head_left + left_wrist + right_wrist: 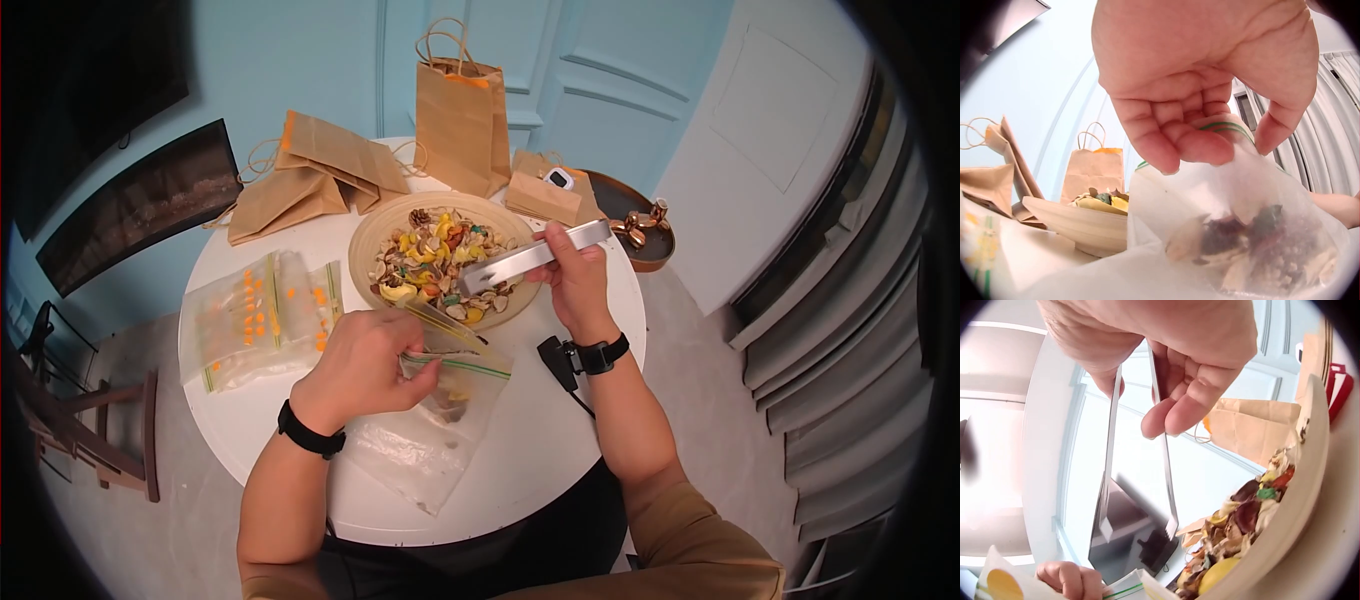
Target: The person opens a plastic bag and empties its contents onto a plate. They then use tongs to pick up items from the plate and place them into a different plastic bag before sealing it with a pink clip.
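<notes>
My left hand [370,362] pinches the rim of a clear zip bag [405,452] with a green seal line, low in the head view. Dried petals and dark bits [1260,244] show through the bag's side in the left wrist view. Metal tongs [535,258] are in my right hand [580,285], thumb on one arm and fingers on the other. Their tips stand apart in the right wrist view, nothing between them, above the bag's mouth side of the bowl. That wide, pale bowl [362,250] holds potpourri [432,258] of yellow, green, brown and red pieces with a pine cone.
Filled-looking zip bags [235,325] with orange marks lie at the table's left. Brown paper bags stand or lie behind the bowl, one upright paper bag [455,125] tallest. A small white timer [559,179] sits at the back right, near a dark tray [655,245] with copper-coloured ornaments.
</notes>
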Available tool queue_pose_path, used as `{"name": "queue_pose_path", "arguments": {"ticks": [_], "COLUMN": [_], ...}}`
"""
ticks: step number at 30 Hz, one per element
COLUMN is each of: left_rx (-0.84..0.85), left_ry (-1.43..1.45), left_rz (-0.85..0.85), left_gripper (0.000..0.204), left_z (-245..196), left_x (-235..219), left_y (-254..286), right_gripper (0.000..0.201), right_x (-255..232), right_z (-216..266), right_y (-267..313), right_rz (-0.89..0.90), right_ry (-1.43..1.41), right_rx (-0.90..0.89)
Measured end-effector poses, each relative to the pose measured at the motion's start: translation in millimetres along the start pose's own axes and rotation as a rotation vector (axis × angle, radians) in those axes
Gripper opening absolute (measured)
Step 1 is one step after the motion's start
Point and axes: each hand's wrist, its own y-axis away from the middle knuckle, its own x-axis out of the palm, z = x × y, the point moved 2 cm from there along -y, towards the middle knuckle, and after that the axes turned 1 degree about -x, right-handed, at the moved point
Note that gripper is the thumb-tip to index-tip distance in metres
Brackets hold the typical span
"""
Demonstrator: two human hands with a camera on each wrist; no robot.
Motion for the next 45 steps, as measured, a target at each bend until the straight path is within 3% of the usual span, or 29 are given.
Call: {"name": "queue_pose_path", "arguments": {"ticks": [6,15,27,32,36,45], "left_rx": [0.008,0.013,-0.004,0.02,-0.073,-0.074], "left_ry": [-0.017,-0.027,-0.022,-0.012,0.001,-0.01], "left_rz": [0.008,0.003,0.017,0.012,0.079,0.077], "left_gripper": [0.027,0.027,0.027,0.028,0.024,0.025], "left_z": [0,-1,-1,1,-4,-3], "left_x": [0,0,1,1,-1,-1], "left_y": [1,-1,-1,-1,-2,-2], "right_gripper": [0.029,0.04,0.043,0.042,0.042,0.046], "right_x": [-23,-46,-51,-42,-40,-46], "right_z": [10,4,-2,-10,-18,-30], "right_y": [-17,-31,-33,-32,-33,-38], "right_rz": [-0.277,-0.416,-0.399,-0.27,-0.215,-0.23], "right_ry": [0.192,0.326,0.532,0.377,0.274,0.187], "right_rx": [-0.177,-0.091,-0.022,0.09,0.197,0.26]}}
